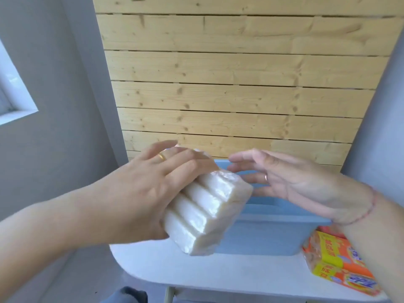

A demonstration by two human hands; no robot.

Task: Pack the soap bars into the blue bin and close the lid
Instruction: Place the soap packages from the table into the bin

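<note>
Much of the blue bin (258,235) is hidden from you: your left hand (140,193) and the pack of white soap bars (209,213) cover its left end, and your right hand (290,178) and wrist cover part of its far rim and right end. You cannot see the bin's floor, and no lid can be made out. The white pack is several bars wrapped together in clear film, tilted, raised over the bin's left front corner; whether its lower end touches the worktop (196,272) cannot be told. Your left grip is clamped on it, fingers spread across the top and the thumb tucked out of sight beneath. A ring shows on one finger. Your right grip is apart, palm turned toward the pack, fingers loosely extended over the bin's opening, just beside the pack but not touching it. A thin red cord circles that wrist. An orange and yellow soap packet (338,263) lies on the worktop to the right of the bin, partly covered by your right forearm; its print is too blurred to read. The worktop is white with a rounded front corner. Behind it stands a wall of pale horizontal wooden planks (238,95), with grey walls either side and a window edge cut off at far left.
</note>
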